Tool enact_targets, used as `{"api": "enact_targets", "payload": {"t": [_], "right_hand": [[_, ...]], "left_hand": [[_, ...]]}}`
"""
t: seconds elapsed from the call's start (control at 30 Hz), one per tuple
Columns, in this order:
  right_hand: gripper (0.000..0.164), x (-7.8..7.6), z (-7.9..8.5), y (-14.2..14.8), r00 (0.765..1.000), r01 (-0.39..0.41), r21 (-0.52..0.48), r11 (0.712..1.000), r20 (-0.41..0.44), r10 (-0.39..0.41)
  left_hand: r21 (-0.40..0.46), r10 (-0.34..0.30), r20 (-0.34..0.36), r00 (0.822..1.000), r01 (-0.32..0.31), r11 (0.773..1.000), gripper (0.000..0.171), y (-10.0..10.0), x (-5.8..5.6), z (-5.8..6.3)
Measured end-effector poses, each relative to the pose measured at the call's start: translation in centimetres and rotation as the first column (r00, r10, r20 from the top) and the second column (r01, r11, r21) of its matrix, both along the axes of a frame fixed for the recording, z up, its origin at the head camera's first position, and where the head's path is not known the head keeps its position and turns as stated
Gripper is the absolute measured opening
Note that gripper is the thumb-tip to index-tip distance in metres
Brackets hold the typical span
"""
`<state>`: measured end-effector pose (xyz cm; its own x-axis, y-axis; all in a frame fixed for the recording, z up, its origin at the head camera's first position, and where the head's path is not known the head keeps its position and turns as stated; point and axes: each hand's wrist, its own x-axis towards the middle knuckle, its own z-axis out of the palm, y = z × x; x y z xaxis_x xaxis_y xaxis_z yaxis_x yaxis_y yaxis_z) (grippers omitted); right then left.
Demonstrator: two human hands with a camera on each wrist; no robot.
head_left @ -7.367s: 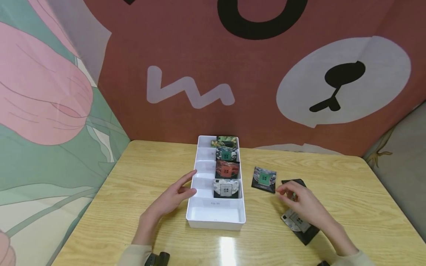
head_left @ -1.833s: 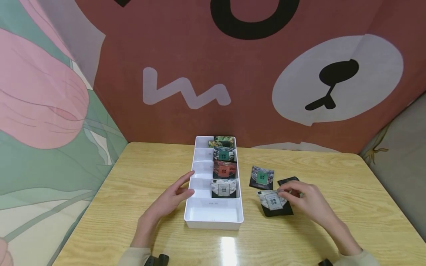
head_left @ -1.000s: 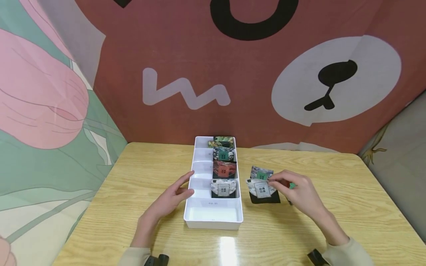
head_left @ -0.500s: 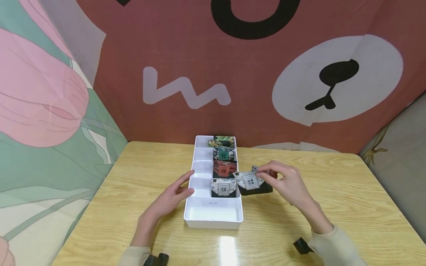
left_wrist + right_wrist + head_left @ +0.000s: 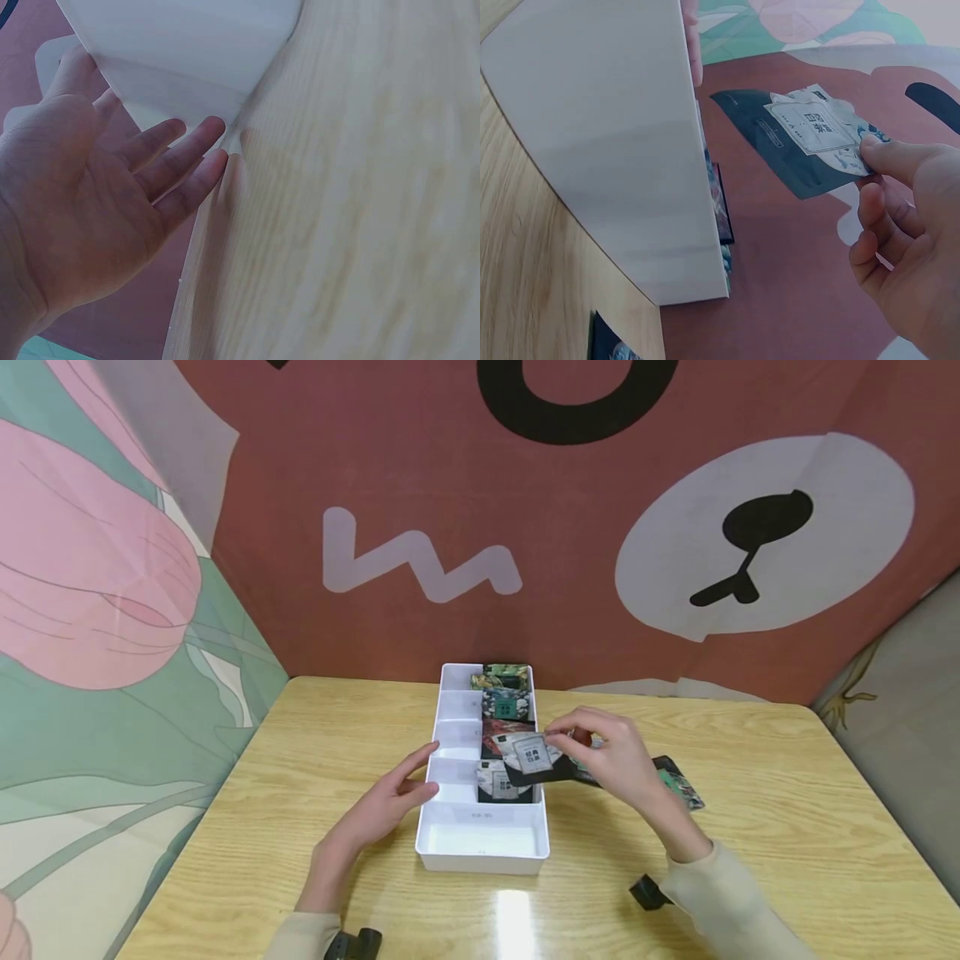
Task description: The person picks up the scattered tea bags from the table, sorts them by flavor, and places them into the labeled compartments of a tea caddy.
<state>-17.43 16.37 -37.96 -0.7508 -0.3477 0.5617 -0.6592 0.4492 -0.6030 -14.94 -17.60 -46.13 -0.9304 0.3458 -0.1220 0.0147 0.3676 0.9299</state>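
Note:
A long white divided box [image 5: 482, 863] stands mid-table. Against its left side rest the relaxed fingers of my left hand [image 5: 378, 814]; in the left wrist view that hand [image 5: 97, 172] has its palm visible and fingertips at the white wall. My right hand [image 5: 618, 764] pinches a black-and-white tea sachet [image 5: 531, 755] by its edge, above the box's right rim. In the right wrist view the sachet [image 5: 810, 139] hangs tilted between thumb and fingers. Below it in the box lies a similar black-and-white sachet [image 5: 493, 783], and behind that a red one [image 5: 504, 727], partly covered.
Further back in the box are a green-labelled sachet [image 5: 506, 704] and a yellow-green one [image 5: 506, 675]. Right of the box lie a dark sachet [image 5: 587, 773], mostly hidden by my right hand, and a green-and-black one [image 5: 681, 787]. A printed cloth [image 5: 420, 635] hangs behind the table.
My right hand has picked up the black-and-white sachet from the table's right side and carried it left over the box's right rim. My left hand stays at the box.

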Motion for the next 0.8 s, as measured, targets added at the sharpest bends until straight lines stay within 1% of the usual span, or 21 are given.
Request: {"api": "enact_targets", "payload": {"t": [0.17, 0.33, 0.37, 0.5, 0.6, 0.7, 0.8], "right_hand": [[0.014, -0.1, -0.2, -1.0, 0.999, -0.004, 0.008, 1.000, 0.044, 0.004], [0.012, -0.1, -0.9, -1.8, 0.994, 0.015, 0.028, 0.999, 0.107, -0.018], [0.011, -0.1, -1.0, -2.0, 0.993, 0.018, 0.033, 0.999, 0.113, -0.021], [0.009, 0.0, -1.5, -2.5, 0.994, 0.009, 0.034, 0.999, 0.109, -0.013], [0.009, 0.0, -1.9, -2.7, 0.993, 0.005, 0.012, 1.000, 0.120, -0.006], [0.009, 0.0, -2.1, -2.8, 0.990, 0.019, -0.012, 1.000, 0.140, -0.017], [0.008, -0.1, -2.2, -3.0, 0.990, 0.034, -0.027, 0.999, 0.141, -0.030]], "left_hand": [[-0.005, 0.000, -0.005, 1.000, 0.000, 1.000, 0.062, 0.0, 0.0, 0.0], [0.004, -0.005, -0.003, 1.000, 0.005, 1.000, 0.063, 0.1, -0.2, 0.0], [0.004, -0.009, -0.011, 1.000, 0.009, 1.000, 0.063, 0.1, -0.2, -0.1], [-0.004, -0.003, -0.015, 1.000, 0.003, 1.000, 0.063, 0.1, -0.3, -0.2], [-0.008, 0.001, -0.010, 1.000, -0.002, 1.000, 0.062, 0.0, -0.2, -0.2], [-0.008, -0.002, -0.014, 1.000, 0.002, 1.000, 0.063, 0.0, -0.2, -0.3], [-0.007, -0.002, -0.019, 1.000, 0.002, 1.000, 0.063, -0.1, -0.2, -0.3]]}}
